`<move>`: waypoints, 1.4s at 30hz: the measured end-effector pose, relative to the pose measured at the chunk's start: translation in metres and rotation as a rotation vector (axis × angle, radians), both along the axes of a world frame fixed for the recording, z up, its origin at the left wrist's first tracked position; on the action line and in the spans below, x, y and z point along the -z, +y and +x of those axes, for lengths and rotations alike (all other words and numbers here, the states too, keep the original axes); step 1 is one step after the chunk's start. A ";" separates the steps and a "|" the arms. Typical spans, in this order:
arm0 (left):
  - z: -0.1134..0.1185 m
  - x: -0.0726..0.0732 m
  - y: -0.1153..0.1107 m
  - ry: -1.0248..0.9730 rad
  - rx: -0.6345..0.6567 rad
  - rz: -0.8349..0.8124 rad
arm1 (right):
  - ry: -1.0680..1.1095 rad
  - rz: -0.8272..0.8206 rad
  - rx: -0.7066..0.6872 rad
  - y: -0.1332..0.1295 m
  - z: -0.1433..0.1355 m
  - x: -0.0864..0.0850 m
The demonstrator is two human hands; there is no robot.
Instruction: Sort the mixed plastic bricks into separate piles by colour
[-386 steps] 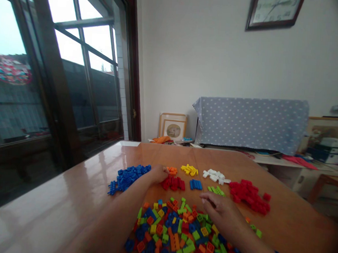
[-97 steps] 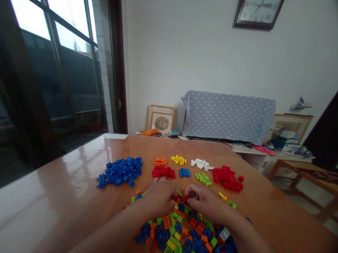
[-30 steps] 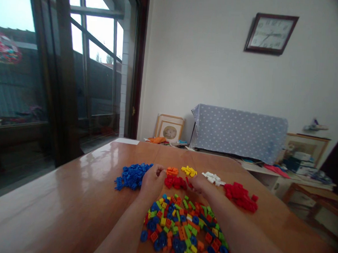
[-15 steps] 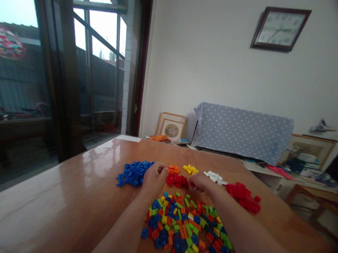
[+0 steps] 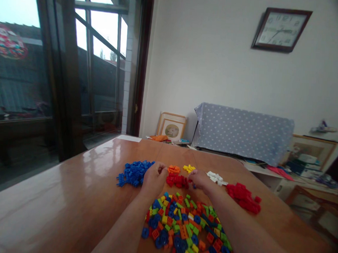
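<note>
My left hand [image 5: 155,174] rests with curled fingers between the blue brick pile [image 5: 135,173] and a small orange group [image 5: 173,169]. Whatever its fingers hold, if anything, is hidden. My right hand [image 5: 198,178] has its fingers drawn together at the right end of a red brick group [image 5: 177,181]. A small dark blue bit shows just below those fingers; I cannot tell whether it is held. Behind this hand lie yellow pieces [image 5: 188,168], and white pieces [image 5: 216,178] lie to its right. A mixed spread of coloured toy bricks [image 5: 184,226] lies between my forearms.
A second red pile [image 5: 243,197] lies beside my right forearm. The wooden table [image 5: 75,204] reaches back toward a cloth-covered object [image 5: 243,133] and leaning picture frames [image 5: 171,126]. A glass door [image 5: 103,69] stands at the left.
My right hand has shifted slightly up and left, covering part of the yellow pieces, and a blue bit now shows below it. My left hand stays nearly still.
</note>
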State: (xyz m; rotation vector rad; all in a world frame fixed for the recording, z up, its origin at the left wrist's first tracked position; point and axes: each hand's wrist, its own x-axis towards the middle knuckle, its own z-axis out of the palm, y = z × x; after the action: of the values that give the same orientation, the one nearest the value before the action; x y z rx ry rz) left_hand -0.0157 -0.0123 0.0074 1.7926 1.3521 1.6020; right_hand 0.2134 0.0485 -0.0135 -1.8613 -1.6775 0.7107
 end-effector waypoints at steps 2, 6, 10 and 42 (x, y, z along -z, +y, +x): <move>-0.001 0.000 0.000 -0.003 -0.008 -0.002 | 0.004 0.000 0.018 0.001 -0.004 -0.002; -0.001 -0.002 -0.001 0.001 -0.023 -0.009 | -0.007 0.060 0.024 0.003 -0.012 -0.003; -0.001 -0.003 -0.002 -0.010 -0.032 -0.017 | -0.056 0.121 -0.008 0.006 -0.018 -0.005; -0.002 0.007 0.004 0.079 0.011 -0.067 | -0.386 0.078 -0.841 -0.134 -0.051 -0.047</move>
State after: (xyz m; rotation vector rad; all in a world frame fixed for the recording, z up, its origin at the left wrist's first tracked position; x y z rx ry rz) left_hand -0.0175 -0.0079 0.0000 1.8379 1.4106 1.4770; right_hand 0.1626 -0.0858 0.0335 -1.2354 -2.7372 0.5854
